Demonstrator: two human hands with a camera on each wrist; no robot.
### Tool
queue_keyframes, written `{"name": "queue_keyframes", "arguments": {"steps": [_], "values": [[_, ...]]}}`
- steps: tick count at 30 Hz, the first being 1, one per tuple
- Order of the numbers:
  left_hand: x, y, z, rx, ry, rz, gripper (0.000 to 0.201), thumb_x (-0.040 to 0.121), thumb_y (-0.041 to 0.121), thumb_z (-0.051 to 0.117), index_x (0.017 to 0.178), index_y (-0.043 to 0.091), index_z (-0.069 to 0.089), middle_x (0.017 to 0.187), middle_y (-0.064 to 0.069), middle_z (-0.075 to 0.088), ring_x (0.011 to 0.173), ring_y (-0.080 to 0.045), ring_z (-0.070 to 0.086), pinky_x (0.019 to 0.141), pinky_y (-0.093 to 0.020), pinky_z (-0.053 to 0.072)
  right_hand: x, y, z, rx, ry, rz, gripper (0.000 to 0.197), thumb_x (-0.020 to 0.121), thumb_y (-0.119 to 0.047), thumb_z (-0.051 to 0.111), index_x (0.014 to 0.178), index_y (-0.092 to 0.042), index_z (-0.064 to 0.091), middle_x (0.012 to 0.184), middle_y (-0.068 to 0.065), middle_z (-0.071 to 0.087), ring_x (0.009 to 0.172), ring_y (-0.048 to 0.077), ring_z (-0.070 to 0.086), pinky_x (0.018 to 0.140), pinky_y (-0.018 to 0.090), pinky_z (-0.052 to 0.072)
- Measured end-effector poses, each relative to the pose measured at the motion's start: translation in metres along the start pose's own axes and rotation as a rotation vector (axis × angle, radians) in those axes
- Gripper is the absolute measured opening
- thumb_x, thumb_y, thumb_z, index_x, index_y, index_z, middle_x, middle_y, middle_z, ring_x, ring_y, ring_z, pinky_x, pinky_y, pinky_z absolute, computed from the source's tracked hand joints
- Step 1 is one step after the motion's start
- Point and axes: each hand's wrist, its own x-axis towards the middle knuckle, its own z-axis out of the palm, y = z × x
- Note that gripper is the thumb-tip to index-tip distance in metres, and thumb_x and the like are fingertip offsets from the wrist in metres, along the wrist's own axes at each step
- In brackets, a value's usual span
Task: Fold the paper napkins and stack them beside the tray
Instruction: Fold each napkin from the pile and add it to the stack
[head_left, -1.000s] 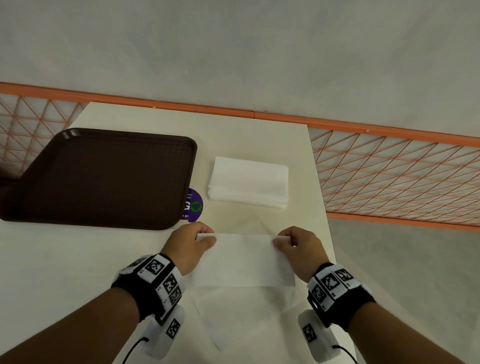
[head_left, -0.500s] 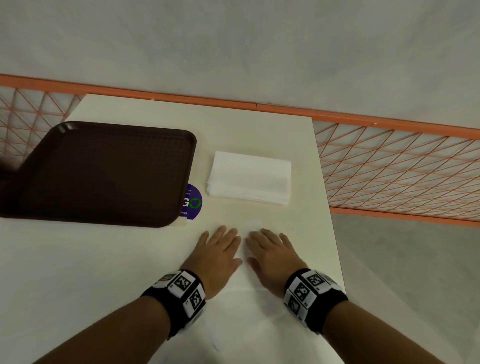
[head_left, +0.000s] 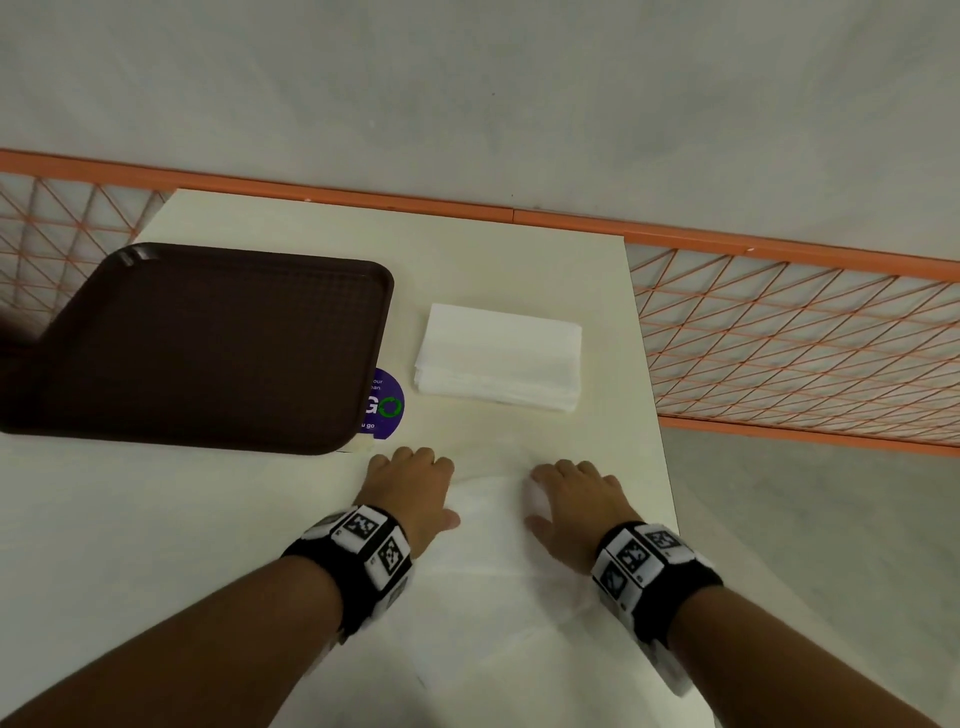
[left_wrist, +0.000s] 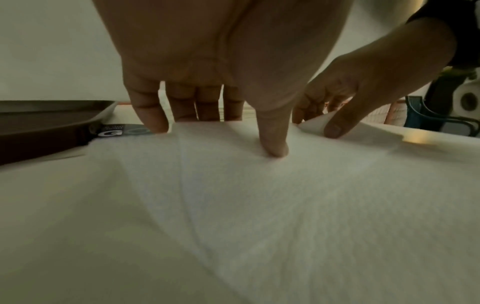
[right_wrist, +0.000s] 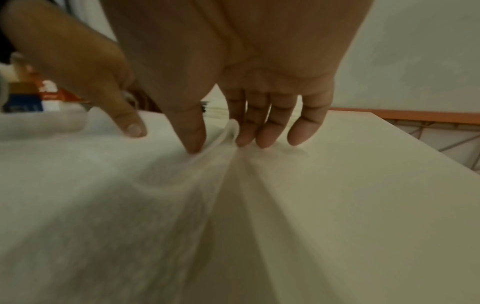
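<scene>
A white napkin (head_left: 488, 525) lies on the cream table just in front of me, folded to a strip. My left hand (head_left: 415, 467) rests on its left end. In the left wrist view the thumb (left_wrist: 272, 144) presses the paper (left_wrist: 259, 195) down, and the fingers stand at its far edge. My right hand (head_left: 561, 483) is at the right end. There, in the right wrist view, thumb and forefinger pinch up a ridge of the napkin (right_wrist: 231, 127). A stack of folded napkins (head_left: 498, 358) sits beyond my hands, right of the brown tray (head_left: 197, 343).
A purple round sticker (head_left: 387, 402) shows at the tray's near right corner. The table's right edge (head_left: 649, 364) runs close to my right hand, with an orange lattice railing (head_left: 805, 338) beyond it. More white paper (head_left: 467, 649) lies under my wrists toward the near edge.
A second ago both hands held the napkin's far corners, then pressed flat side by side on it. Now they have slid apart to its ends, fingers bent, and the right pinches up paper.
</scene>
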Motion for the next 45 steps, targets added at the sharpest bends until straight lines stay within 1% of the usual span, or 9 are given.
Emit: {"name": "queue_keyframes", "arguments": {"steps": [7, 17, 20, 25, 30, 33, 37, 40, 45], "values": [[0.004, 0.007, -0.008, -0.042, -0.081, -0.037, 0.044, 0.091, 0.044, 0.055, 0.127, 0.019, 0.047, 0.129, -0.002, 0.051, 0.119, -0.025, 0.05, 0.101, -0.038, 0.035, 0.017, 0.0, -0.015, 0.136, -0.17, 0.129, 0.034, 0.084, -0.039, 0.065, 0.111, -0.023, 0.051, 0.112, -0.002, 0.058, 0.103, 0.022, 0.056, 0.089, 0.034, 0.046], [-0.023, -0.023, 0.009, -0.2, 0.175, 0.106, 0.034, 0.102, 0.033, 0.038, 0.127, 0.023, 0.058, 0.127, 0.006, 0.056, 0.115, -0.017, 0.051, 0.097, -0.03, 0.04, -0.015, 0.012, 0.004, 0.341, 0.062, 0.058, 0.022, 0.095, -0.038, 0.051, 0.106, -0.026, 0.066, 0.105, -0.008, 0.057, 0.097, 0.017, 0.058, 0.083, 0.029, 0.046], [-0.027, -0.034, 0.016, -0.362, 0.312, 0.193, 0.03, 0.098, 0.029, 0.048, 0.118, 0.019, 0.068, 0.123, 0.004, 0.063, 0.112, -0.019, 0.058, 0.097, -0.032, 0.044, -0.023, 0.017, 0.008, 0.415, 0.119, 0.025, 0.022, 0.095, -0.04, 0.053, 0.103, -0.03, 0.071, 0.099, -0.017, 0.057, 0.093, 0.009, 0.059, 0.084, 0.027, 0.048], [-0.029, -0.048, 0.011, -0.922, 0.131, 0.038, 0.012, 0.088, 0.028, 0.067, 0.097, 0.024, 0.074, 0.094, 0.012, 0.072, 0.095, -0.008, 0.066, 0.093, -0.031, 0.051, -0.025, 0.024, -0.003, 0.718, 0.264, 0.003, 0.013, 0.091, -0.029, 0.064, 0.095, -0.024, 0.075, 0.091, -0.017, 0.069, 0.083, -0.002, 0.062, 0.076, 0.008, 0.044], [-0.022, -0.046, -0.003, -1.399, 0.082, -0.064, 0.01, 0.09, 0.015, 0.065, 0.093, 0.014, 0.074, 0.093, -0.011, 0.074, 0.093, -0.032, 0.07, 0.089, -0.051, 0.054, -0.011, 0.022, -0.027, 1.158, 0.226, 0.116, 0.022, 0.095, -0.022, 0.059, 0.076, -0.024, 0.07, 0.077, 0.006, 0.068, 0.076, 0.029, 0.063, 0.08, 0.05, 0.056], [-0.009, -0.041, -0.019, -1.599, 0.144, -0.111, 0.017, 0.09, 0.014, 0.063, 0.103, 0.007, 0.071, 0.099, -0.013, 0.074, 0.097, -0.032, 0.069, 0.094, -0.051, 0.051, 0.002, 0.023, -0.04, 1.263, 0.223, 0.184, 0.021, 0.095, -0.025, 0.059, 0.077, -0.02, 0.068, 0.078, 0.004, 0.065, 0.077, 0.024, 0.059, 0.081, 0.056, 0.053], [0.022, -0.044, -0.046, -1.47, 0.291, -0.126, 0.016, 0.09, 0.023, 0.065, 0.1, 0.013, 0.072, 0.094, -0.006, 0.075, 0.091, -0.026, 0.071, 0.09, -0.047, 0.054, 0.023, 0.024, -0.056, 1.401, 0.205, 0.295, 0.012, 0.094, -0.02, 0.06, 0.095, -0.011, 0.067, 0.092, 0.01, 0.07, 0.081, 0.026, 0.067, 0.075, 0.05, 0.059], [0.044, -0.045, -0.065, -1.229, 0.372, -0.135, 0.017, 0.093, 0.029, 0.06, 0.095, 0.015, 0.07, 0.085, 0.001, 0.072, 0.081, -0.018, 0.068, 0.076, -0.032, 0.055, 0.042, 0.029, -0.063, 1.386, 0.199, 0.352, 0.01, 0.094, -0.019, 0.061, 0.092, -0.011, 0.065, 0.09, 0.012, 0.07, 0.073, 0.026, 0.069, 0.059, 0.036, 0.058], [0.08, -0.052, -0.066, -1.016, 0.354, -0.177, 0.035, 0.094, 0.033, 0.057, 0.086, 0.0, 0.066, 0.081, -0.015, 0.068, 0.074, -0.03, 0.063, 0.066, -0.033, 0.049, 0.073, 0.043, -0.07, 1.232, 0.271, 0.394, 0.012, 0.089, -0.02, 0.067, 0.082, -0.012, 0.064, 0.091, 0.014, 0.07, 0.075, 0.028, 0.069, 0.066, 0.045, 0.06]]}}
